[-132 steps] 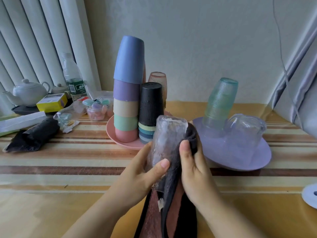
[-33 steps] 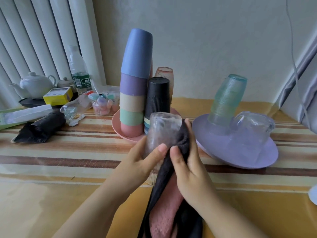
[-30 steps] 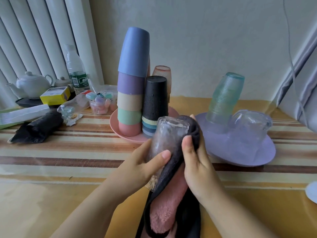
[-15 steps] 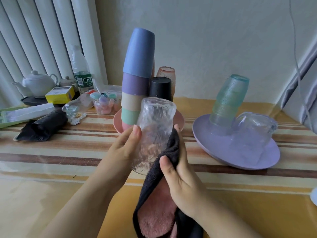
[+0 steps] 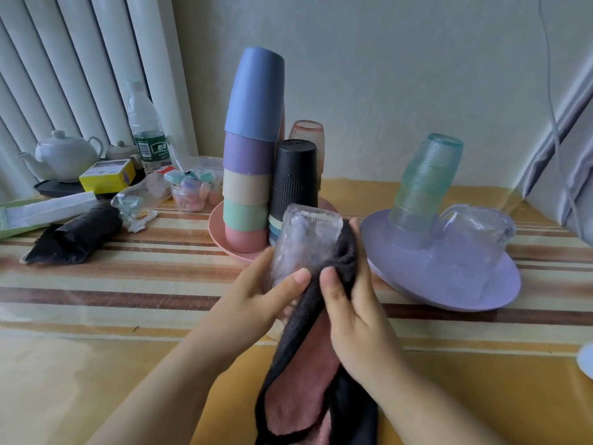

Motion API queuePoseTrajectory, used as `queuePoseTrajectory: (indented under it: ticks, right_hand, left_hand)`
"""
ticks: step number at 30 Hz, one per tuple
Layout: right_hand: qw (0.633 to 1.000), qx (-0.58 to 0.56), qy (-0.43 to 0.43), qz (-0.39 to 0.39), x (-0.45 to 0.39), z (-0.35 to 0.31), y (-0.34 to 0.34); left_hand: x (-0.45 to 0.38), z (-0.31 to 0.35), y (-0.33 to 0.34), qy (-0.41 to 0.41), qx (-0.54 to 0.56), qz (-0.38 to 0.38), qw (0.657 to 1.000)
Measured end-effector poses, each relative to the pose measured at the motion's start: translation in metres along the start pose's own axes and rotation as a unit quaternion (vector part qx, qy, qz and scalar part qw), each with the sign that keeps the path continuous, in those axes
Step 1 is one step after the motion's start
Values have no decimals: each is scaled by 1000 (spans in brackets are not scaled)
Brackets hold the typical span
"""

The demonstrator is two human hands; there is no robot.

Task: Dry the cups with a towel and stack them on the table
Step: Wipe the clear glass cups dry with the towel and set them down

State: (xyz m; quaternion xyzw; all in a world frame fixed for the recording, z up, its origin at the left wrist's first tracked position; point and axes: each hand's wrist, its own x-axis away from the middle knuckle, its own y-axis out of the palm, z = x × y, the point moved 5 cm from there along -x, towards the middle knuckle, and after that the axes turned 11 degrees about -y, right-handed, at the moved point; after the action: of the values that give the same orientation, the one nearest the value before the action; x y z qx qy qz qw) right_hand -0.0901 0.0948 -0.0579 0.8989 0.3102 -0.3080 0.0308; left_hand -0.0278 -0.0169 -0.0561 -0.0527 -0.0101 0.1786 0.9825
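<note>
Left hand (image 5: 256, 297) grips a clear textured glass cup (image 5: 305, 242), inverted, held above the striped table (image 5: 128, 284) near centre. Right hand (image 5: 349, 303) pinches a dark pink-lined towel (image 5: 308, 374) against the cup's right side. Pink plate (image 5: 221, 242) with stacked cups just behind.

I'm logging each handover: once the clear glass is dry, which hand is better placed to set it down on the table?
Probably the left hand: it already grips the clear glass around its body, while the right hand holds the towel against it.
</note>
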Motion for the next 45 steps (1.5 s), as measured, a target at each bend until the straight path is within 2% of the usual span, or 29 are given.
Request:
queuePoseTrajectory:
  ticks: [4,9,13,17,23,28,32,34,37,41,45]
  right_hand:
    - [999,-32,16,40,-6,-1,-18]
    - [996,-38,81,-16,-1,4,-13]
    - [994,-28,64,-81,3,4,7]
    - [992,-16,42,-115,8,6,17]
    - [996,18,19,-86,7,1,8]
    - [997,0,3,-75,5,-2,9]
    - [999,-40,19,-16,-1,-4,-2]
    - [999,-45,28,-6,-2,-6,-8]
    - [998,-25,39,-42,-2,-5,-4]
    - [991,54,46,-112,0,11,7]
    - [984,127,62,-109,-2,23,6]
  left_hand:
    - [2,-6,14,-34,27,-46,998]
    - [1,-11,6,-45,87,-55,994]
    - [-3,-7,-10,-26,141,-17,990]
    - [-6,-5,-19,-48,181,-22,982]
    - [-6,-5,-19,-32,101,73,992]
    - [-3,-4,-7,-14,40,4,999]
    - [-1,-8,4,-24,83,-67,994]
    - [0,-7,7,-19,111,-74,991]
    - [-2,-3,0,10,103,-42,994]
    - [-7,-8,-23,5,84,41,996]
    - [-12,-15,-34,-21,64,86,994]
